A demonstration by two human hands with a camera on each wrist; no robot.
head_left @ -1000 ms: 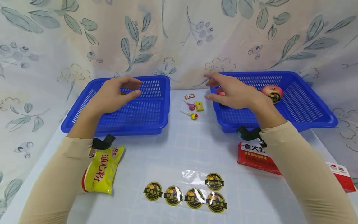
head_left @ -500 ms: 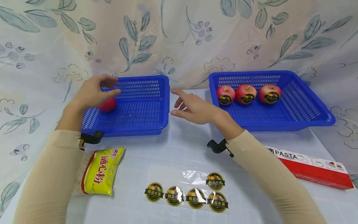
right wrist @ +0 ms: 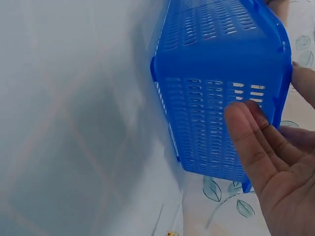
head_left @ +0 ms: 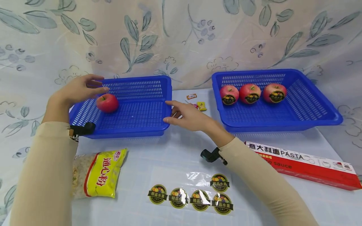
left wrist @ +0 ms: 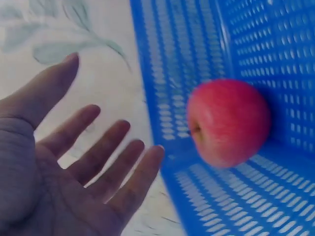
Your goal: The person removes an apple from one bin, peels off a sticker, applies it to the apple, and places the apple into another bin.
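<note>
A plain red apple (head_left: 107,103) (left wrist: 229,123) lies in the left part of the left blue basket (head_left: 147,125) (left wrist: 197,59). My left hand (head_left: 97,84) (left wrist: 88,162) hovers open just outside that basket's left rim, palm toward the apple, not touching it. My right hand (head_left: 170,111) (right wrist: 266,147) is open, its fingers at the right outer wall of the same basket (right wrist: 216,59). Three stickered apples (head_left: 250,94) sit in a row in the right blue basket (head_left: 311,122).
A yellow macaroni bag (head_left: 99,172) lies front left and a sheet of round fruit stickers (head_left: 192,196) front centre. A long red pasta box (head_left: 299,163) lies front right. Small candies (head_left: 198,105) lie between the baskets. A floral cloth hangs behind.
My left hand has drawn back leftward off the apple, which now lies uncovered in the left basket. My right hand has moved from the right basket to the left basket's right wall.
</note>
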